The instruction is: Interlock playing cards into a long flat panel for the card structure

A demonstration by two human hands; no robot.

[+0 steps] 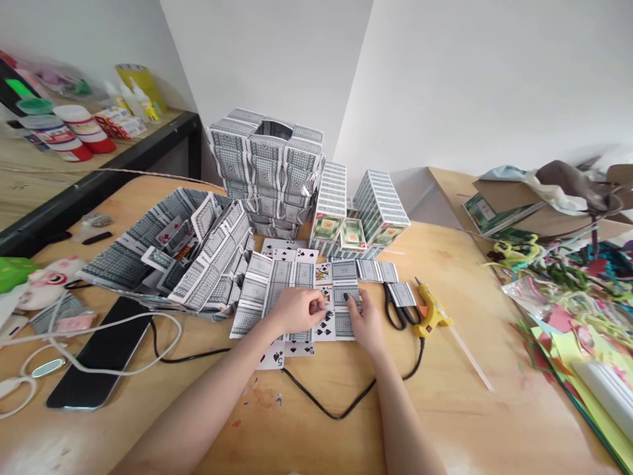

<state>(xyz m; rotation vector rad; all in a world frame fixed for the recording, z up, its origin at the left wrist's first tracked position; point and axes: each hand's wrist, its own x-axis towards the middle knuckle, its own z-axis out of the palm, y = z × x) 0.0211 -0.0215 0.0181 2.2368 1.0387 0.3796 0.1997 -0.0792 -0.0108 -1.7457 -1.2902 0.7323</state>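
Smooth paper cards [280,277], glossy plastic glue gun [432,319], wood-grained table [316,439].

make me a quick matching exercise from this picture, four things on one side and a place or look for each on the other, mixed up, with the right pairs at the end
Column one
1. glue gun
2. phone
3. scissors
4. right hand

Column two
a. black handles, partly covered by a single card
b. at the laid-out cards, beside the left hand
c. yellow body, with a clear stick running out of its back end
d. flat and black, crossed by a white cable

Right pairs: 1-c, 2-d, 3-a, 4-b
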